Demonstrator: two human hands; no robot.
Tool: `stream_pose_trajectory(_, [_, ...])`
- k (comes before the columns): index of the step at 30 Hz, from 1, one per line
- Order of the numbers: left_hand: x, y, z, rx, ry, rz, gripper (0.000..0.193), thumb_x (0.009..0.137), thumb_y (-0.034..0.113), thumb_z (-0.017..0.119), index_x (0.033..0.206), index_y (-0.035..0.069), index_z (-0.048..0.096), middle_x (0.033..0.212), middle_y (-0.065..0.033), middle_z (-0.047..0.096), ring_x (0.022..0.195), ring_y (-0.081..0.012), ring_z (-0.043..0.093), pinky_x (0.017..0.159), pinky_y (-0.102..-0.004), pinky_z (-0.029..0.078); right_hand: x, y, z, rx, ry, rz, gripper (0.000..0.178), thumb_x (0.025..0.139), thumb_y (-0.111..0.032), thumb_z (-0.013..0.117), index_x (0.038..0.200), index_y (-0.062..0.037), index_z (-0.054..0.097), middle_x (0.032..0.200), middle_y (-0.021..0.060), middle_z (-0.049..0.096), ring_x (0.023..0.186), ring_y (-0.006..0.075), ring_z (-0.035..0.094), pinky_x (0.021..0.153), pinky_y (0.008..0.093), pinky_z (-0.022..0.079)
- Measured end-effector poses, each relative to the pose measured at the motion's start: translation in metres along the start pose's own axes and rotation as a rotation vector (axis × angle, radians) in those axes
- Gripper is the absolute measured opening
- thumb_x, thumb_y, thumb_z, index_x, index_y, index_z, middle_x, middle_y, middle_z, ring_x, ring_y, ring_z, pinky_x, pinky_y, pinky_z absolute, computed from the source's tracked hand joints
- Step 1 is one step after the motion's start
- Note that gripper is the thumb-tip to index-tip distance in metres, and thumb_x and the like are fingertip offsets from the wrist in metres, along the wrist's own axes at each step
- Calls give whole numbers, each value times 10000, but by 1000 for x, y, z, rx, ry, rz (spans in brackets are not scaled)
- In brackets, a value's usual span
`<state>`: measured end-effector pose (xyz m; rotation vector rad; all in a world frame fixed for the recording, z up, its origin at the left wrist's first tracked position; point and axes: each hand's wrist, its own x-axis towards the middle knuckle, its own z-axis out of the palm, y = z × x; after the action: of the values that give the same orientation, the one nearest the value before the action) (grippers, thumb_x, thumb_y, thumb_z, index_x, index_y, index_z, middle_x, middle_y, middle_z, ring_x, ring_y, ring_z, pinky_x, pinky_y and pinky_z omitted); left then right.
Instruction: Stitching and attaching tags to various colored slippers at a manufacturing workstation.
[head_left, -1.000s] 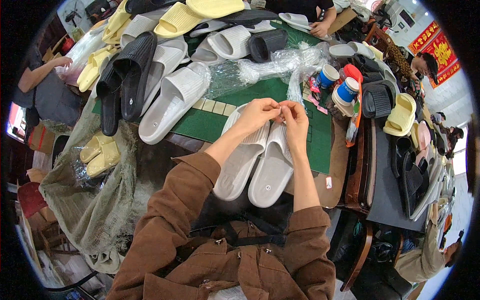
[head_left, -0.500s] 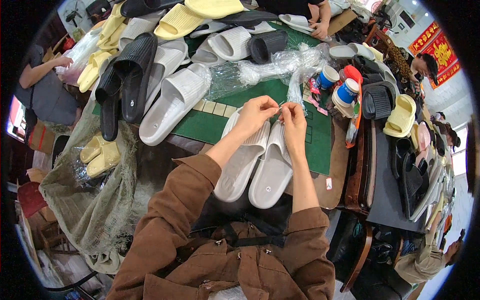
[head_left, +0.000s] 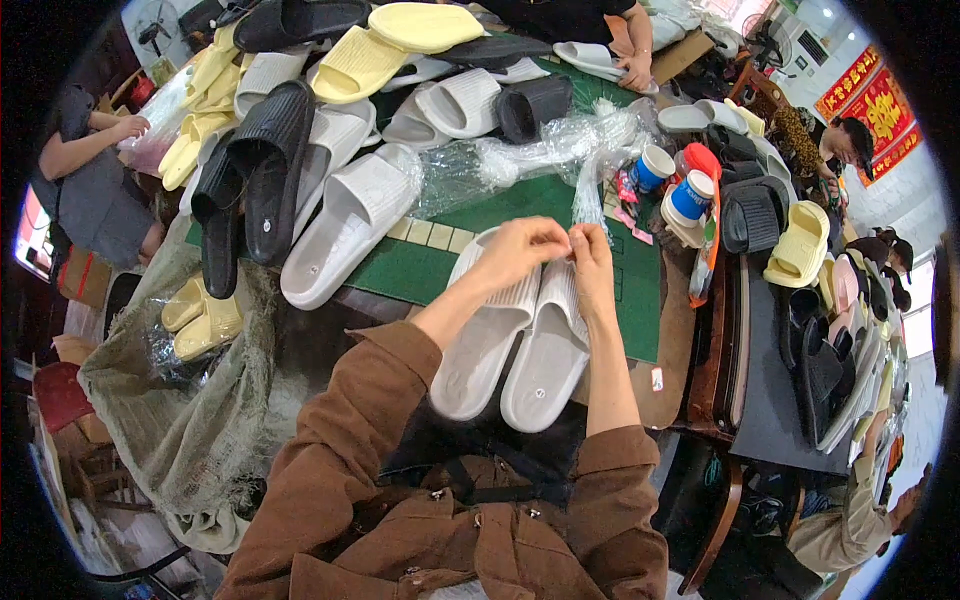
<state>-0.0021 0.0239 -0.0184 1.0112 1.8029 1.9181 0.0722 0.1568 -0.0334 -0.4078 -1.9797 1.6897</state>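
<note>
Pale grey ribbed slides (head_left: 520,340), paired side by side on the green tabletop (head_left: 410,270), toes at the fingertips. Left hand (head_left: 520,250) and right hand (head_left: 592,262) pinched together over the toe ends; what the grip clamps, too small to tell. Best kept level, soles aligned, pinch close to the clear plastic bags (head_left: 520,160).

The pair of pale grey slippers (head_left: 520,340) looks like matt moulded foam with ribbed straps and smooth soles. The table (head_left: 400,270) wears a matt green felt-like cloth; crinkled clear plastic bags (head_left: 530,160) on it shine glossy. A coarse greenish mesh sack (head_left: 180,420) looks rough and woven.
</note>
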Motion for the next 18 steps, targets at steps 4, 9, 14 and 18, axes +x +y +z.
stream_pose_trajectory(4, [-4, 0, 6, -81, -156, -41, 112, 822, 94, 644, 875, -5, 640, 803, -37, 657, 749, -92, 598, 707, -256, 473, 4, 8, -9, 226, 127, 55, 166, 965, -181, 479, 944, -24, 526, 807, 18, 519, 702, 90, 464, 658, 232, 399])
stream_pose_trajectory(9, [-1, 4, 2, -23, -19, -81, 112, 819, 91, 648, 877, -5, 648, 791, -28, 663, 728, -92, 598, 693, -248, 475, 5, 6, -8, 329, 189, -4, 128, 961, -174, 503, 926, -51, 506, 772, 0, 499, 659, 69, 435, 596, 213, 366])
stream_pose_trajectory(14, [-2, 8, 1, 9, -54, -116, 124, 814, 87, 649, 894, -7, 661, 802, -36, 672, 745, -93, 609, 707, -245, 480, 5, 2, -8, 392, 196, -21, 121, 958, -172, 516, 927, -56, 508, 765, -2, 499, 622, 47, 415, 546, 191, 334])
stream_pose_trajectory(18, [-3, 10, 3, 15, -45, -100, 131, 812, 98, 654, 890, -7, 663, 797, -42, 675, 747, -99, 616, 710, -251, 484, 4, 3, -9, 415, 197, -26, 116, 951, -165, 532, 926, -53, 516, 753, 1, 509, 558, 32, 383, 475, 177, 286])
